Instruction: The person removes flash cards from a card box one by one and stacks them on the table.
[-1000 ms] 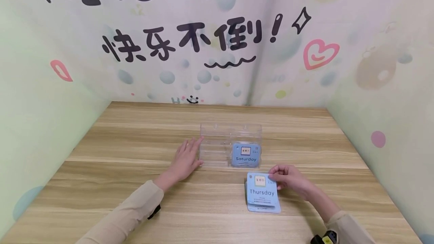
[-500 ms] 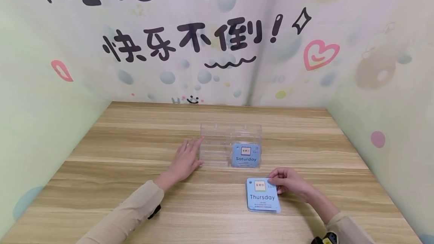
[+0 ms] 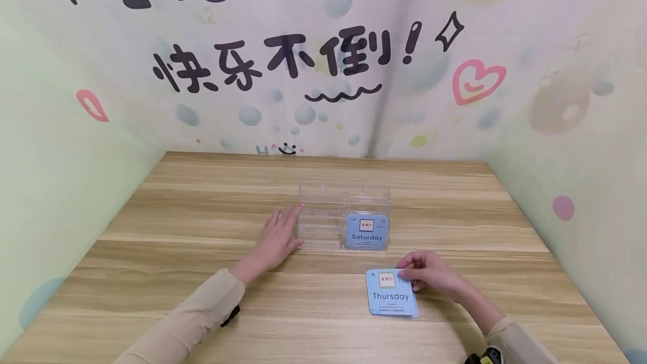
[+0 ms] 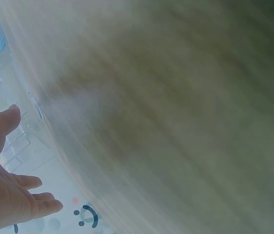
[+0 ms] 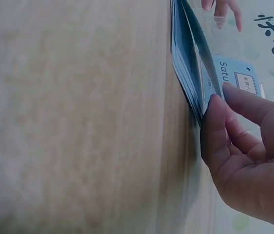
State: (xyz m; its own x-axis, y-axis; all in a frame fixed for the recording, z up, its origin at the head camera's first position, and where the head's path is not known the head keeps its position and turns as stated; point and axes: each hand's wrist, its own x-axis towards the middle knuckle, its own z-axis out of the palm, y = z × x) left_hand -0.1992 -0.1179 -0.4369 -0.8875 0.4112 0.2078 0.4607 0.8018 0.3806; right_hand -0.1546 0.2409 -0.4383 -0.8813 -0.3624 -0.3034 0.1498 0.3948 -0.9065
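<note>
A blue Thursday card (image 3: pixel 390 293) tops a small stack of cards (image 5: pixel 181 63) on the table. My right hand (image 3: pixel 429 275) pinches its upper right edge between thumb and fingers. In the right wrist view, that card's edge is bent up, apart from the cards below. Behind the stack stands a clear plastic card holder (image 3: pixel 321 223) with two compartments. A blue Saturday card (image 3: pixel 367 232) fills the right one. Against the holder's left side rests my left hand (image 3: pixel 277 239), its fingers stretched out. The left wrist view shows its thumb and fingers spread beside the clear plastic.
The wood-grain table (image 3: pixel 202 195) reaches back to a printed curtain (image 3: pixel 283 111) with dark lettering. Pale walls (image 3: pixel 566 150) close in both sides. A dark device (image 3: pixel 484 356) sits on the right wrist.
The Thursday card has come down from a raised, offset position to lie nearly in line with the stack, the right hand lowering slightly with it. My left hand and the holder have stayed put.
</note>
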